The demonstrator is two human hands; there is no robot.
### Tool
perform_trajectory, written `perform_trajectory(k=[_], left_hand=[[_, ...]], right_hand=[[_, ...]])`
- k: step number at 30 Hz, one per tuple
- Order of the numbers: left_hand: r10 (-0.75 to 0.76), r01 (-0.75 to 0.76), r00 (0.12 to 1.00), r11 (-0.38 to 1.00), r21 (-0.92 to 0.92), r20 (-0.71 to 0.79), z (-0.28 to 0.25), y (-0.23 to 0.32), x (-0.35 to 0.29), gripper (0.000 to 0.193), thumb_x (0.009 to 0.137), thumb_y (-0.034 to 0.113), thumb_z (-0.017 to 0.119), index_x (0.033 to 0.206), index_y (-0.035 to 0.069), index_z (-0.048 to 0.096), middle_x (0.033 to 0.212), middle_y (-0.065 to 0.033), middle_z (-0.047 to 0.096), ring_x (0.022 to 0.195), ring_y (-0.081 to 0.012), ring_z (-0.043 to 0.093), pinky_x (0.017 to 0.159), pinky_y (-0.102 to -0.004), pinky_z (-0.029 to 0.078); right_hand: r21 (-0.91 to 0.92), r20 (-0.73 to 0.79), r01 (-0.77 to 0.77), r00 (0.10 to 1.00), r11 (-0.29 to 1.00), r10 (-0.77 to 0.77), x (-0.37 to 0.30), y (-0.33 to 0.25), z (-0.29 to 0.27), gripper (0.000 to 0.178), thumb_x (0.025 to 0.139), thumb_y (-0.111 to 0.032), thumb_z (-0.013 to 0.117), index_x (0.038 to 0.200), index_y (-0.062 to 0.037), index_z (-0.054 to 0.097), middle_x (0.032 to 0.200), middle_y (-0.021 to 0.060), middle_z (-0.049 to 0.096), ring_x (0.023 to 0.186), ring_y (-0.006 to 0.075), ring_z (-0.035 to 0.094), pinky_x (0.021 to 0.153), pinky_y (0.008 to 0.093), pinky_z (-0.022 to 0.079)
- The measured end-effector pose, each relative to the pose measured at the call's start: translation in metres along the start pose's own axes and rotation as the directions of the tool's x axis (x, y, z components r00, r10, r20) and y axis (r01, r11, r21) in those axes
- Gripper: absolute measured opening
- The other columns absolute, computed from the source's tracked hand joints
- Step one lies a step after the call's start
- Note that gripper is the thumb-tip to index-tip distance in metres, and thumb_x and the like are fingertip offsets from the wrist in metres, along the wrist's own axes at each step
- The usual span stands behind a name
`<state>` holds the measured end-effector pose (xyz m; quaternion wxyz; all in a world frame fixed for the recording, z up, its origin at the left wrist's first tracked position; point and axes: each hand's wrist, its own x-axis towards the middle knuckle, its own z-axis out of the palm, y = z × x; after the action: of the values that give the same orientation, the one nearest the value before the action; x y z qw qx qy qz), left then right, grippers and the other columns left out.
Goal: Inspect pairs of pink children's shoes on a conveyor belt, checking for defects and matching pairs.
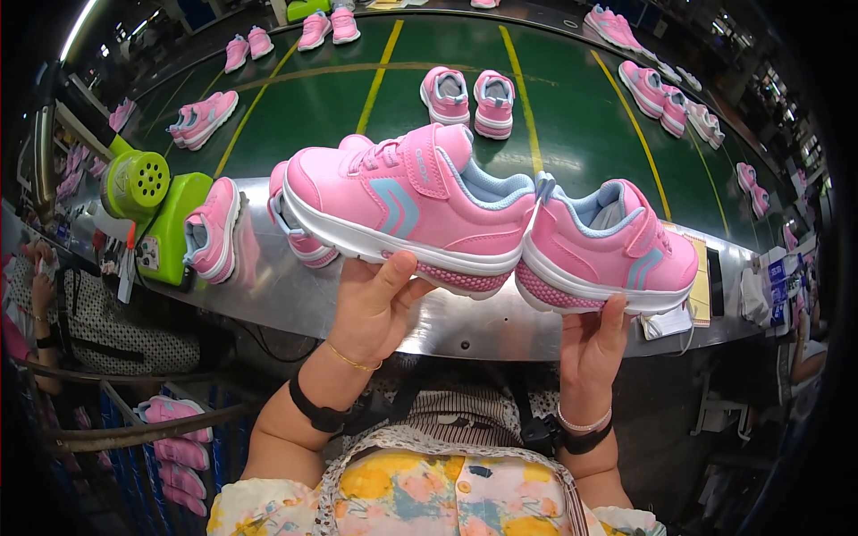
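My left hand [380, 304] grips a pink child's sneaker [402, 201] from below, thumb against the white sole. It has a strap, light-blue chevrons and a blue lining, and its toe points left. A matching sneaker [617, 250] is held up by my right hand [594, 348], toe to the right. The two heels meet in the middle, above the metal bench edge [447, 335]. Behind the left sneaker, another pink sneaker [308, 250] is partly hidden. One more pink sneaker [214, 232] rests on the metal further left.
A green machine [161, 214] with a round perforated head stands at the left. Beyond the metal edge runs a green belt [447, 45] with yellow lines, carrying several pink pairs. At the right lie papers [668, 322]. A rack [116, 429] with pink sneakers is at lower left.
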<state>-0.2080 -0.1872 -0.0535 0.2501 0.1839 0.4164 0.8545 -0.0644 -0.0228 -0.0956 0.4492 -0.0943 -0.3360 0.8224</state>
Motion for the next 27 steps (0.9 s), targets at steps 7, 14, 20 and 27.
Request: perform_trajectory(k=[7,14,20,27], left_hand=[[-0.008,0.007,1.000,1.000,0.029,0.030,-0.004,0.003,0.002,0.050,0.085,0.022,0.065,0.127,0.006,0.042,0.112,-0.0085,0.058,0.097,-0.0208,0.063,0.077,-0.0320,0.058],[0.006,-0.001,0.995,0.999,-0.049,0.098,-0.010,0.003,0.003,0.047,0.086,0.014,0.062,0.128,0.005,0.040,0.115,-0.0101,0.056,0.102,-0.0223,0.061,0.081,-0.0341,0.057],[0.033,-0.035,0.998,0.998,0.045,0.048,-0.010,-0.001,0.002,0.051,0.086,0.021,0.064,0.128,0.006,0.040,0.114,-0.0089,0.057,0.100,-0.0212,0.062,0.080,-0.0348,0.057],[0.016,-0.012,0.998,0.998,-0.055,0.064,-0.012,0.001,0.001,0.050,0.086,0.005,0.061,0.129,0.005,0.037,0.118,-0.0102,0.054,0.104,-0.0226,0.059,0.086,-0.0349,0.054]], right_hand=[[-0.011,0.002,0.013,1.000,1.000,-0.013,-0.002,0.002,-0.008,0.063,0.086,-0.023,0.064,0.138,-0.0104,0.030,0.138,0.0056,0.039,0.125,0.0216,0.042,0.103,0.0407,0.040],[-0.041,0.031,0.063,0.998,0.997,-0.062,-0.001,0.005,-0.007,0.064,0.086,-0.026,0.064,0.138,-0.0080,0.030,0.137,0.0071,0.041,0.123,0.0225,0.044,0.102,0.0409,0.040],[-0.124,0.025,0.065,0.998,0.990,-0.063,-0.003,0.007,-0.008,0.065,0.086,-0.031,0.064,0.137,-0.0067,0.031,0.133,0.0080,0.045,0.120,0.0223,0.047,0.101,0.0400,0.041],[-0.054,0.058,0.009,0.998,0.999,-0.006,-0.002,0.010,-0.009,0.060,0.086,-0.017,0.064,0.136,-0.0090,0.032,0.134,0.0058,0.042,0.121,0.0206,0.045,0.101,0.0384,0.041]])
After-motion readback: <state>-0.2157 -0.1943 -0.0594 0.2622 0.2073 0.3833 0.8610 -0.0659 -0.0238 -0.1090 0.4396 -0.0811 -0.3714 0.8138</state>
